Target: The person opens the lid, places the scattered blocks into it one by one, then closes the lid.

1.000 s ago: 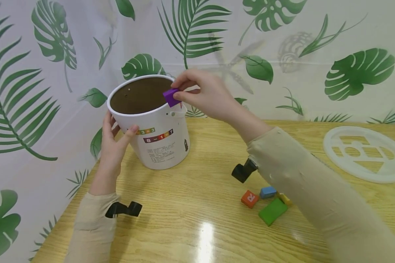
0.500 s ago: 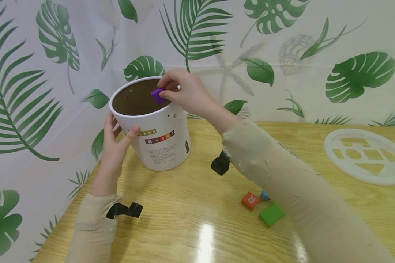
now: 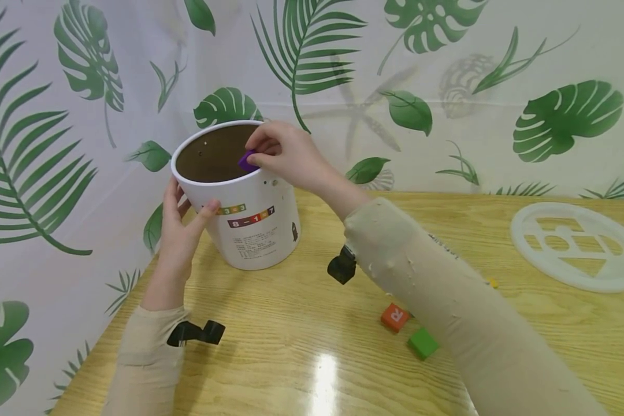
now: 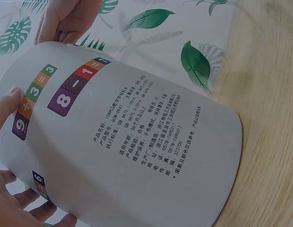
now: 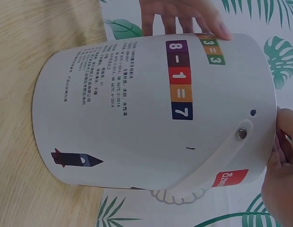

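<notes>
A white bucket (image 3: 260,242) with printed sums stands on the wooden table, its brown inside showing in the head view. Around its left side my left hand (image 3: 179,231) grips the wall, thumb on the front near the printed strip. At the right part of the rim, my right hand (image 3: 286,153) pinches a purple block (image 3: 247,162) just inside the opening. The right wrist view shows the bucket's handle and some of the right hand's fingers beyond the rim; the block is hidden there. How deep the bucket is filled cannot be seen.
Near the right forearm lie a red block (image 3: 394,317) marked R and a green block (image 3: 423,343). A sliver of a yellow block (image 3: 493,282) shows beyond the sleeve. At the right rests a white round plate with cut-out shapes (image 3: 530,254). Leaf-patterned cloth hangs behind.
My right hand has carried the purple block leftward from outside the rim to inside the bucket's mouth, then slightly lower. The left hand stays put. The right sleeve now covers the blue block.
</notes>
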`<state>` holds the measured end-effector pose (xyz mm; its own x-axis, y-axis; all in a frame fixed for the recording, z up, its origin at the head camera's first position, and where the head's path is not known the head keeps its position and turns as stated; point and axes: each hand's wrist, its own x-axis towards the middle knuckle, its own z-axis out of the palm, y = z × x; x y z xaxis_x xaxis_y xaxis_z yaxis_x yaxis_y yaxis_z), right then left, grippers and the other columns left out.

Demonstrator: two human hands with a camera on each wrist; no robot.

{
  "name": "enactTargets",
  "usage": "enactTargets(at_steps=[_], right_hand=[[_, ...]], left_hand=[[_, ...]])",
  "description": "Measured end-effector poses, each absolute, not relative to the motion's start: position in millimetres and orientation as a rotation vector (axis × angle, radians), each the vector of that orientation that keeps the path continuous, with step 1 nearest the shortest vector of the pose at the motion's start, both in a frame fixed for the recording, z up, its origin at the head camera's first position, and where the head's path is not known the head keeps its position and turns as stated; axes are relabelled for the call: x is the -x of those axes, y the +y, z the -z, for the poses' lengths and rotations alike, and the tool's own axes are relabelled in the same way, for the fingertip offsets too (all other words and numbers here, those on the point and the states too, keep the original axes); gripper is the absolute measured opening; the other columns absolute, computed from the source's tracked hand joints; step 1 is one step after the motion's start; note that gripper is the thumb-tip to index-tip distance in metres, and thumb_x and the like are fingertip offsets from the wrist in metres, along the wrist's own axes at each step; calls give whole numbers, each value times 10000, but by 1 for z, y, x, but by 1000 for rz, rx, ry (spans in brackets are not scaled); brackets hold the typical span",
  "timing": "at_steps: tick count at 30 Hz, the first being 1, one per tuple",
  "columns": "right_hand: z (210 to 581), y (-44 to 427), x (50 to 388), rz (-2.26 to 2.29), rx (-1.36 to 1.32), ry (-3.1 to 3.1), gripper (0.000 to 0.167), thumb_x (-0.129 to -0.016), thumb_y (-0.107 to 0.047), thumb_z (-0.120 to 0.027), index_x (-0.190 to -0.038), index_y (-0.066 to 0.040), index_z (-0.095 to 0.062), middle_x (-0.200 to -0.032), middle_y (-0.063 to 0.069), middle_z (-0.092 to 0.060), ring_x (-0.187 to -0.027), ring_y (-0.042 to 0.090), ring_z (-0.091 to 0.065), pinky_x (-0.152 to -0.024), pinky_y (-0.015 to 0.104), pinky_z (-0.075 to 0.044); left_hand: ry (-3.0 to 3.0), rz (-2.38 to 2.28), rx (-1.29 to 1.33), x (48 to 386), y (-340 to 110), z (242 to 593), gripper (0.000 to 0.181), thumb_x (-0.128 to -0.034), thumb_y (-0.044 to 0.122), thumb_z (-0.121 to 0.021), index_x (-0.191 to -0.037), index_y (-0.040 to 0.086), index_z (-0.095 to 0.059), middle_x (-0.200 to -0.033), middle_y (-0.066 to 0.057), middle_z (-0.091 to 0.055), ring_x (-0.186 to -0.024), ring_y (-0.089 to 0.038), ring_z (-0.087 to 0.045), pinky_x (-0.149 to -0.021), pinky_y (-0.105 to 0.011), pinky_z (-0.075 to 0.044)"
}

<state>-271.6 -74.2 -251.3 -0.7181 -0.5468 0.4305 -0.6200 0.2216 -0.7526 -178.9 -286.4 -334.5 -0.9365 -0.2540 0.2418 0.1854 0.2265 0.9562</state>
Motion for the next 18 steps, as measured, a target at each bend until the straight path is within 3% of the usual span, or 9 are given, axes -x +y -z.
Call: enactTargets(at_steps=[18], right_hand=[[254, -74, 269, -1561, -1148, -2376, 154, -880, -52, -680, -1018, -9, -628, -1002, 63, -600, -913, 142, -578, -815, 185, -481]], left_hand=[[-2161, 1739, -68, 177, -284, 333, 892, -867, 363, -692, -1526, 359, -90, -1563, 21, -145, -1396, -267, -196, -1090, -538, -248]])
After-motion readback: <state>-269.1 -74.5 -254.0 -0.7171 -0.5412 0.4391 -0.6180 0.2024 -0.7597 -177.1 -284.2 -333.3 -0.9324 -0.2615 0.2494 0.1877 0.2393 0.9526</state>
